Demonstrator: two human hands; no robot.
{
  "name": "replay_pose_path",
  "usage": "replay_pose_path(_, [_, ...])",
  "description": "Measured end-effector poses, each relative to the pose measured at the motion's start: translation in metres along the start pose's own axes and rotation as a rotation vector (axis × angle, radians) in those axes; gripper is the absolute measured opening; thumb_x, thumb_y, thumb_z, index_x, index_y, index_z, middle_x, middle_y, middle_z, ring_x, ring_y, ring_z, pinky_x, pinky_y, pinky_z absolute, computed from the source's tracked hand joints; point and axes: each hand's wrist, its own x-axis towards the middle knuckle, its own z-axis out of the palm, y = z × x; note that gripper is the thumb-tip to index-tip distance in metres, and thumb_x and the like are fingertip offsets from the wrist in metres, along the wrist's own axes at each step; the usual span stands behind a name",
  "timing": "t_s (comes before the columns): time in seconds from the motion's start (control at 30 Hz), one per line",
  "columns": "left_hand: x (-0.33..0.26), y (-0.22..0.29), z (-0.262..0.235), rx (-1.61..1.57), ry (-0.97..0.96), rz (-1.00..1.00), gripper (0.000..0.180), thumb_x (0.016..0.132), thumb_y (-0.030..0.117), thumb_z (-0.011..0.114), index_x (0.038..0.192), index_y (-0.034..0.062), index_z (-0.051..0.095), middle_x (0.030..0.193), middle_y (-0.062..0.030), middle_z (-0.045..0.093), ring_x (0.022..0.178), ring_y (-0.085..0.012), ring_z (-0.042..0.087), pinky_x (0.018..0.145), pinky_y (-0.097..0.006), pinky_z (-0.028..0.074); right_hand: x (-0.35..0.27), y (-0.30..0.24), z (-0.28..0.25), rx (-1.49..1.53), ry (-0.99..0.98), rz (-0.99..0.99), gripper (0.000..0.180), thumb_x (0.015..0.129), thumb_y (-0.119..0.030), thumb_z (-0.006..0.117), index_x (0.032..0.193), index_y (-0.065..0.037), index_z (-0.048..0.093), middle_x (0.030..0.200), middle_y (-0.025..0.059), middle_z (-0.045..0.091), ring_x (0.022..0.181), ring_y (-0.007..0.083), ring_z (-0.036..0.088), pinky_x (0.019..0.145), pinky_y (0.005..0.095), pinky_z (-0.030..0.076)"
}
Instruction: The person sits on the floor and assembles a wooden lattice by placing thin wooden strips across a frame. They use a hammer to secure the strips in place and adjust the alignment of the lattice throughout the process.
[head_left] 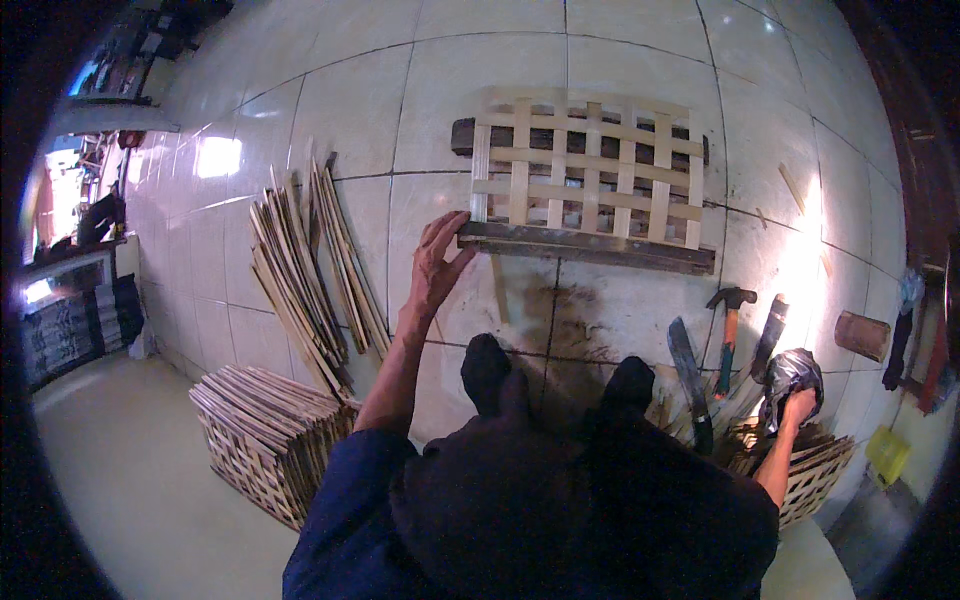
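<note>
Stack of woven split-bamboo panels [265,440], edges ragged; just behind it, loose bundle of thin, straw-coloured strips [300,265]. Center: pale, flat, open-lattice bamboo panel [590,180], slats crossing in squares, lying beyond the feet, its near edge at a long dark wooden bar [590,247]. Further right, dark-bladed knife [687,365], claw hammer with orange handle [730,330], crumpled silver-grey plastic bag [795,375], second woven stack [820,480], short brown block [862,335]. Floor of glossy cream tiles [350,110], dark grout, brown smudges near the feet; sunlight glaring at right. Left hand [437,262]: forearm reaching forward, fingers extended, thumb apart, touching the bar's left end; cannot tell whether they pinch it. Right hand [799,408]: low at the bag, fingers hidden, grip cannot be told.
</note>
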Motion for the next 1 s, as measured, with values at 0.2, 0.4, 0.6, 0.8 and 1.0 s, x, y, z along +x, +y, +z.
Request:
replay_pose_path(0.2, [-0.002, -0.01, -0.002, -0.03, -0.019, 0.057, 0.048, 0.075, 0.005, 0.076, 0.121, 0.0069, 0.062, 0.121, -0.0128, 0.063, 0.112, -0.0323, 0.059, 0.094, -0.039, 0.05, 0.0, -0.005, 0.01, 0.142, 0.072, -0.067, 0.029, 0.088, -0.024, 0.062, 0.096, 0.005, 0.062, 0.092, 0.0264, 0.066, 0.087, 0.044, 0.064, 0.076, 0.05, 0.051])
replay_pose_path(0.4, [-0.006, -0.015, 0.005, -0.03, 0.023, 0.097, 0.045, 0.077, 0.004, 0.074, 0.121, 0.0064, 0.062, 0.126, -0.0123, 0.06, 0.113, -0.0317, 0.058, 0.094, -0.039, 0.05, 0.01, 0.027, 0.021, -0.119, 0.026, -0.153, 0.03, 0.087, -0.023, 0.064, 0.103, 0.002, 0.062, 0.097, 0.0244, 0.066, 0.088, 0.0424, 0.065, 0.076, 0.0495, 0.051])
replay_pose_path(0.6, [-0.001, -0.018, -0.004, -0.04, -0.062, 0.091, 0.044, 0.08, 0.005, 0.07, 0.123, 0.005, 0.061, 0.127, -0.0124, 0.059, 0.115, -0.0317, 0.057, 0.098, -0.039, 0.047, 0.0, 0.009, 0.008, 0.007, 0.023, -0.105, 0.03, 0.087, -0.024, 0.064, 0.1, 0.003, 0.062, 0.095, 0.0253, 0.066, 0.086, 0.043, 0.064, 0.075, 0.0499, 0.051])
replay_pose_path(0.8, [0.003, -0.024, -0.006, -0.084, -0.129, 0.08, 0.041, 0.081, 0.006, 0.07, 0.121, 0.0041, 0.062, 0.126, -0.0129, 0.059, 0.116, -0.0317, 0.056, 0.098, -0.039, 0.047, 0.003, 0.013, 0.001, -0.017, 0.083, -0.177, 0.026, 0.088, -0.022, 0.062, 0.094, 0.004, 0.062, 0.091, 0.0276, 0.065, 0.084, 0.045, 0.064, 0.072, 0.0509, 0.049])
replay_pose_path(1.0, [0.003, -0.032, -0.014, 0.104, -0.228, 0.147, 0.042, 0.086, 0.011, 0.065, 0.128, 0.0079, 0.059, 0.135, -0.013, 0.054, 0.122, -0.0327, 0.054, 0.101, -0.043, 0.044, 0.001, 0.003, -0.002, 0.142, 0.159, -0.192, 0.022, 0.09, -0.018, 0.055, 0.087, 0.003, 0.061, 0.086, 0.0295, 0.063, 0.082, 0.0453, 0.062, 0.071, 0.0509, 0.048])
